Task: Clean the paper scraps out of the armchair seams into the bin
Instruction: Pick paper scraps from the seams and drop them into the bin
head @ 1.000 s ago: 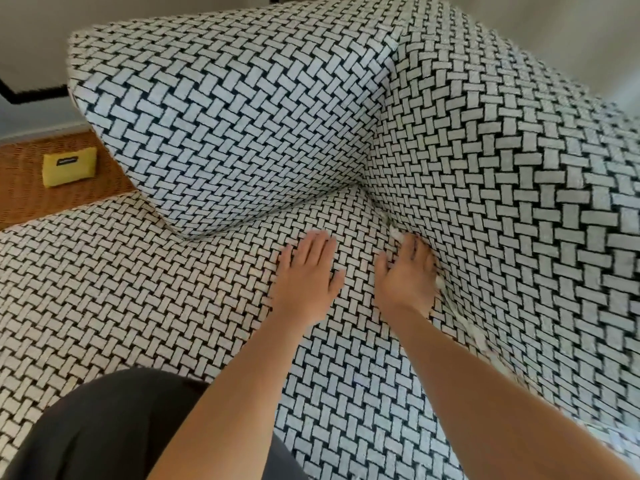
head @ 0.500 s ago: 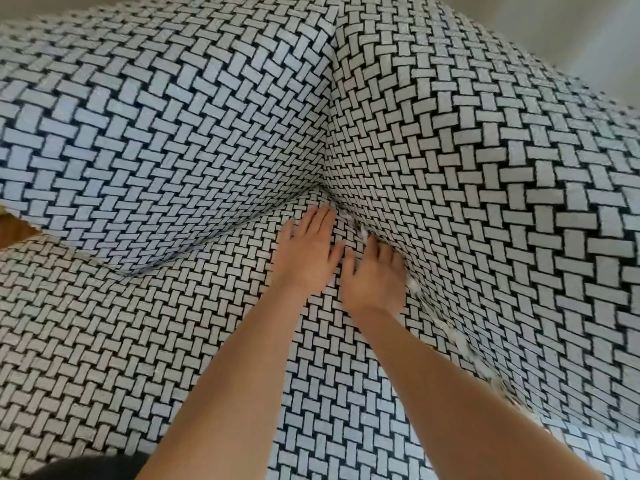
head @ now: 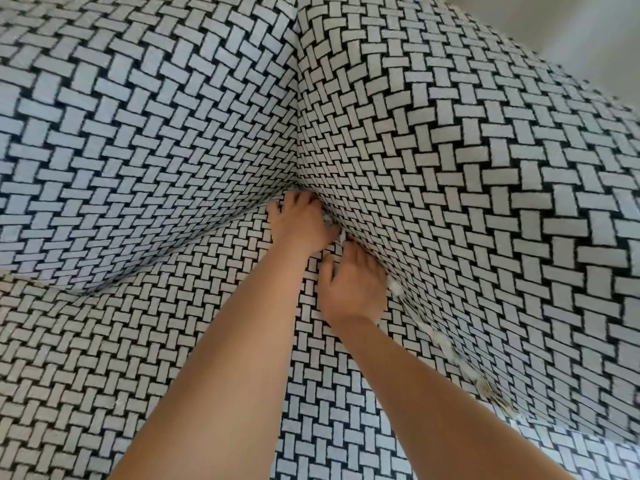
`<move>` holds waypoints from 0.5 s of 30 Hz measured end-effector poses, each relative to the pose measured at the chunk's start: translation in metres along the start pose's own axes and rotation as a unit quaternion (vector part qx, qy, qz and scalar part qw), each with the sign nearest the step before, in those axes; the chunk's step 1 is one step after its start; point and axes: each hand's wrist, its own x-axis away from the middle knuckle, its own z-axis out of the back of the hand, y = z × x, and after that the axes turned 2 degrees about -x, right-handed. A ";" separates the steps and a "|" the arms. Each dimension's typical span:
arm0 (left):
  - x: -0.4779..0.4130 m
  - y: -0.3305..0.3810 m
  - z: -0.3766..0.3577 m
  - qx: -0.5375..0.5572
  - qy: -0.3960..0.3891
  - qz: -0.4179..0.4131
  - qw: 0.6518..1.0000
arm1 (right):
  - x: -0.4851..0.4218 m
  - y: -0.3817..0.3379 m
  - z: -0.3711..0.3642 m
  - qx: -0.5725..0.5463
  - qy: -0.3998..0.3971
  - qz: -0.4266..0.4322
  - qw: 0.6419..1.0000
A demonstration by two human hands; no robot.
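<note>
The armchair seat (head: 138,358) is covered in a black-and-white woven pattern. My left hand (head: 299,221) lies flat on the seat with its fingertips pushed into the corner where backrest, side and seat meet. My right hand (head: 351,285) rests on the seat beside the right seam, fingers pressing into the crease. White paper scraps (head: 446,344) stick out along that seam, from between my hands down toward the lower right. A small scrap (head: 341,235) shows between the two hands. I cannot tell whether either hand holds any paper.
The backrest (head: 138,133) rises at the left and the side panel (head: 467,202) at the right, closing the corner tightly. A pale wall (head: 571,36) shows at the top right. No bin is in view.
Both hands have slid forward into the corner and the seam. My head has moved closer, so the floor and the yellow object at the left have left the view.
</note>
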 end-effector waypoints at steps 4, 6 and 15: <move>-0.009 0.007 0.005 -0.009 -0.044 0.029 0.999 | -0.002 -0.004 0.000 0.003 0.030 -0.003 1.000; -0.011 0.013 0.006 -0.017 -0.051 0.054 0.997 | -0.001 -0.004 -0.001 -0.002 0.044 -0.002 0.999; -0.016 0.020 -0.001 0.013 -0.017 0.125 0.992 | 0.000 -0.004 0.001 -0.025 0.047 -0.007 0.999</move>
